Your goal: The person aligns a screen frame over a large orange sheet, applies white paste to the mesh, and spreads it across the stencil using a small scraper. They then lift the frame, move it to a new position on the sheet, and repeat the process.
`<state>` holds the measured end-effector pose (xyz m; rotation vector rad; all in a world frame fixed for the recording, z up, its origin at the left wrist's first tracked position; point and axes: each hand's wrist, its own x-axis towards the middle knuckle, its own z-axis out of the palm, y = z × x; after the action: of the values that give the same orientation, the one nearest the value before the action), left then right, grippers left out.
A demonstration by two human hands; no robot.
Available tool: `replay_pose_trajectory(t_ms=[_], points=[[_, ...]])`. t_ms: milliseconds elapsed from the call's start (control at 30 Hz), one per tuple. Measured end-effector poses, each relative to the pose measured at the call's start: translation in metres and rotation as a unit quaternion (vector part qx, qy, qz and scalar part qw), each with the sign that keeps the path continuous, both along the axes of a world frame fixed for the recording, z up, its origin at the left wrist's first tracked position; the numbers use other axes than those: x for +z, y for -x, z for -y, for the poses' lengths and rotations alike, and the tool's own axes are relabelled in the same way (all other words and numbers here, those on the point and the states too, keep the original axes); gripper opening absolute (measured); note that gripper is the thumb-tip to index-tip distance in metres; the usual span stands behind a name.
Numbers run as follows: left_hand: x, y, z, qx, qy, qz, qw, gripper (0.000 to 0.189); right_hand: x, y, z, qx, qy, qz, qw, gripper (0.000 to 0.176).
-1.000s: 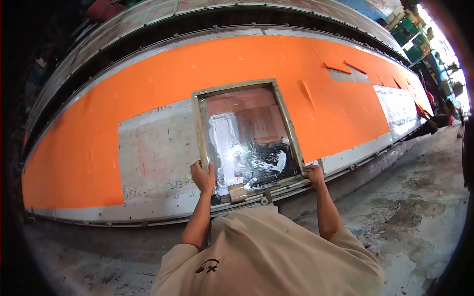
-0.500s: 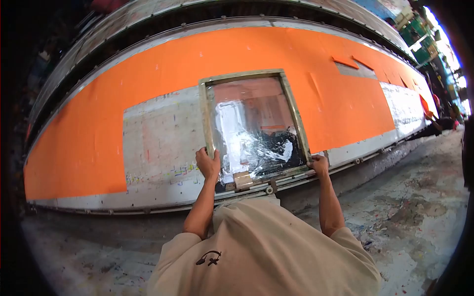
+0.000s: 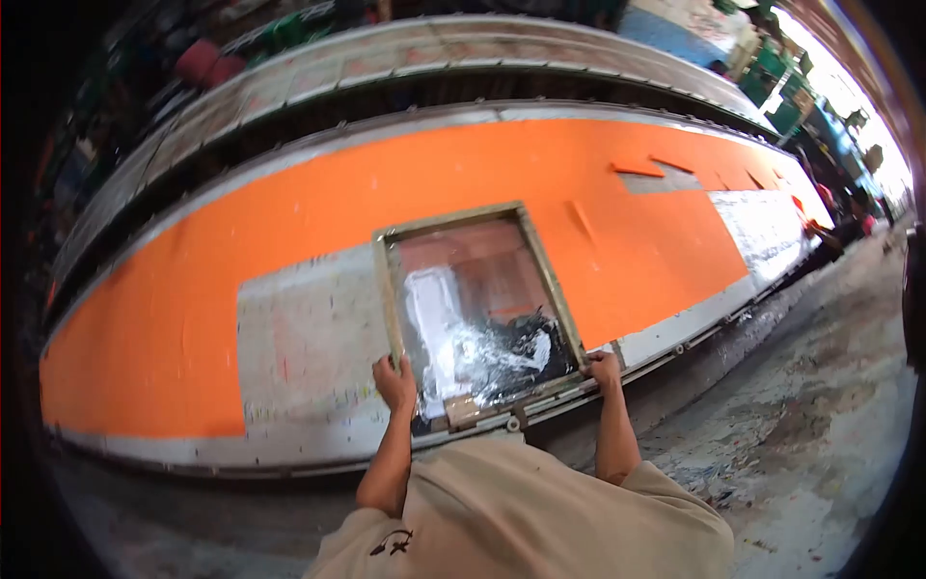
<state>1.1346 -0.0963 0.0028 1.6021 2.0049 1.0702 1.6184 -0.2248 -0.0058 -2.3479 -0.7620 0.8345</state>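
A framed screen [image 3: 458, 299] with a wooden border lies on the long table, its mesh smeared with white and black near the lower part. My left hand [image 3: 395, 382] grips the frame's lower left side. At the lower right corner, my right hand [image 3: 603, 369] holds the same frame. Orange sheets [image 3: 318, 207] cover much of the table behind and to both sides of the frame. A piece of brown tape [image 3: 463, 411] shows at the frame's near edge.
The long table [image 3: 309, 338] has a bare, paint-marked patch left of the frame. Folded orange flaps [image 3: 637, 169] lie at the right back. A second long table [image 3: 386, 53] runs behind. Another person [image 3: 849, 227] is at the far right end. The floor [image 3: 772, 434] is stained.
The view has tilted up, so the table, frame and hands sit lower in the picture. Both hands keep their hold on the frame.
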Motion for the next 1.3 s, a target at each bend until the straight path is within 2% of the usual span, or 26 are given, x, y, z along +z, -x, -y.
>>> replay_pose_trajectory(t_ms=[67,167,267,400,867,1167,1233,1300], points=[[0.0,0.001,0.0,-0.004,0.001,-0.003,1.0,0.036,0.029,0.014,-0.001,-0.003,-0.002,0.0,1.0,0.045],[-0.001,0.001,0.0,-0.002,0.015,0.006,1.0,0.037,0.024,0.01,0.0,0.003,-0.017,-0.007,1.0,0.048],[0.002,0.001,-0.001,0.002,0.038,-0.01,0.999,0.039,0.042,0.019,0.0,0.003,0.008,0.004,1.0,0.05],[0.003,0.001,0.001,0.002,0.03,0.029,0.999,0.041,0.038,0.018,0.0,0.011,-0.002,0.031,0.999,0.047],[0.0,0.002,0.001,0.0,0.033,0.006,0.999,0.04,0.003,0.007,0.004,0.036,-0.012,0.037,0.999,0.051],[0.003,-0.002,0.007,0.001,0.026,-0.003,1.0,0.04,0.034,0.021,0.014,0.037,-0.03,0.019,0.999,0.05],[0.002,-0.003,0.001,0.009,0.012,-0.001,1.0,0.04,0.047,0.03,0.011,0.034,-0.003,0.066,0.997,0.046],[-0.006,-0.003,0.002,-0.005,0.015,-0.091,0.996,0.038,0.042,0.03,0.008,0.007,0.026,0.067,0.997,0.046]])
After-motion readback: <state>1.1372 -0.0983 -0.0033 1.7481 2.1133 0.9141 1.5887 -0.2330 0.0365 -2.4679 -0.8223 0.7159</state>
